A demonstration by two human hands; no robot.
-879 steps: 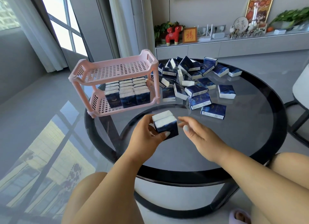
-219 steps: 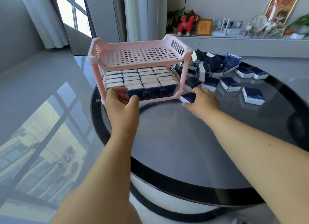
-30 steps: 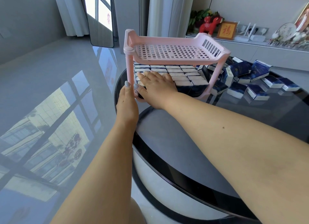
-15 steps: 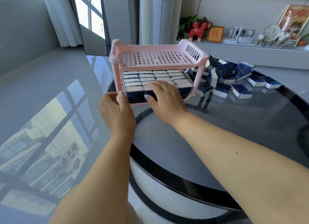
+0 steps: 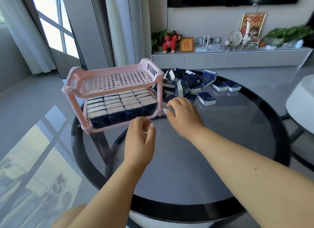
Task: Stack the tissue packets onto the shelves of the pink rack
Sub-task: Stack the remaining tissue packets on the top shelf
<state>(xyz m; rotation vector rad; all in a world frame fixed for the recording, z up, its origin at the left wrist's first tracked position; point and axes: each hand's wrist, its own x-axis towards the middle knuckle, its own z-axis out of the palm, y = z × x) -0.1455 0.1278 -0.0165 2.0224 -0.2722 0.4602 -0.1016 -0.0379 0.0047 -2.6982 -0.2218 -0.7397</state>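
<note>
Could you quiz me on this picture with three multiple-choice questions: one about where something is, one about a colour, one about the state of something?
1. Where does the loose pile of dark blue tissue packets lie?
A. on the floor
B. on the round dark glass table, right of the rack
C. on the top shelf

2. What colour is the two-tier plastic rack?
A. pink
B. green
C. black

3. What state is the rack's perforated top shelf in?
A. full
B. half full
C. bare

Answers: 1 B, the packets are heaped on the glass beyond the right hand. 2 A, its posts and shelves are pale pink. 3 C, only the lower shelf holds packets.
</note>
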